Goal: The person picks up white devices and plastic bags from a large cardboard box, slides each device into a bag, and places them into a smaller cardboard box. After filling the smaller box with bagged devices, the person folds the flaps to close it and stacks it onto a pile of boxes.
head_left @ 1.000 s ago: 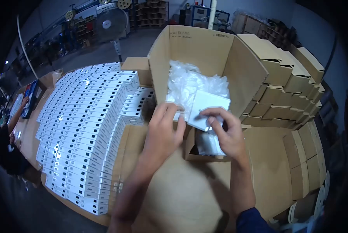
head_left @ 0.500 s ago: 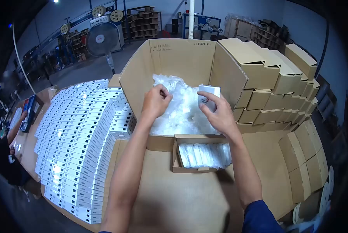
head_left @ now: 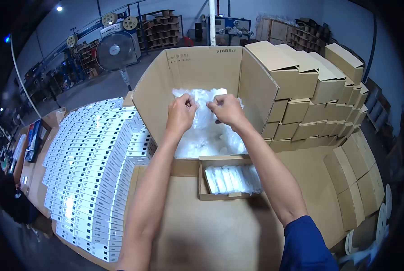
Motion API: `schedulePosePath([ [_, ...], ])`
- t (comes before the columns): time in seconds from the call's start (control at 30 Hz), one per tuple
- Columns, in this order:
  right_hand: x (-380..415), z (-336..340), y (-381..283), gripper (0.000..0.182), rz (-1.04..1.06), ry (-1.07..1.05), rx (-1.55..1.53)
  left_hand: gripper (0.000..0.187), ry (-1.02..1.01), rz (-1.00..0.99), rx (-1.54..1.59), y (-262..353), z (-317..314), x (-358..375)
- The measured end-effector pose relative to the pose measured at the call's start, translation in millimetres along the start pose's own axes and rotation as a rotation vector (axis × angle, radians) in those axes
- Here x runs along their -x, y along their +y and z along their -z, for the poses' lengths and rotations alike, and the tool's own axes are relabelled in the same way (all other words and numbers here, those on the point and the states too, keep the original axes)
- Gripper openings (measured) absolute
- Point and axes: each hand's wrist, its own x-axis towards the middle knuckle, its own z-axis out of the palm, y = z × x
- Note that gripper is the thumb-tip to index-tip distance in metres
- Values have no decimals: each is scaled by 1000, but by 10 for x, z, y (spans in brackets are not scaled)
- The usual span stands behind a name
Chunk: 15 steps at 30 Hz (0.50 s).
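Observation:
Both hands are inside the big open carton (head_left: 202,74), over a heap of clear plastic bags (head_left: 202,137). My left hand (head_left: 181,115) is closed, its thumb and forefinger pinching the edge of a plastic bag. Just right of it, my right hand (head_left: 230,112) is closed too, its fingertips at the same plastic. The corner of a white box (head_left: 220,91) shows above my right knuckles, and the rest of it is hidden behind that hand. In front of the carton stands a small cardboard box (head_left: 227,197) with a row of plastic-wrapped pieces (head_left: 231,179) in it.
Rows of stacked white boxes (head_left: 87,167) cover the left side of the table. Brown cartons (head_left: 301,113) are piled on the right, with more (head_left: 353,180) nearer me. A fan (head_left: 116,52) stands behind. At far left, a person (head_left: 10,194) works at another table.
My right hand has moved left and up, close to my left hand, and its fingers have closed. The white box has shifted left with it. The view has turned slightly right.

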Motion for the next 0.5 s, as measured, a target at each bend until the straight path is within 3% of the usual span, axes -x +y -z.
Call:
schedulePosePath([
  [0.03, 5, -15, -1, 31, -70, 16, 119, 22, -25, 91, 17, 96, 27, -4],
  [0.13, -2, -59, 105, 36, -168, 20, 74, 20, -71, 106, 42, 88, -15, -26],
  [0.17, -17, -37, 221, 44, -24, 5, 211, 14, -113, 112, 17, 84, -12, -27],
  [0.27, 152, 108, 54, 53, -49, 13, 335, 4, -64, 114, 152, -146, -75, -32],
  [0.3, 168, 106, 84, 66, 106, 163, 446, 9, -63, 115, 188, -159, -46, -32],
  [0.43, 103, 210, 106, 82, 261, 97, 67, 28, -179, 231, 578, -124, 4, -59],
  [0.5, 69, 228, 93, 69, 328, 13, 54, 30, -169, 278, 771, 28, -11, -39],
])
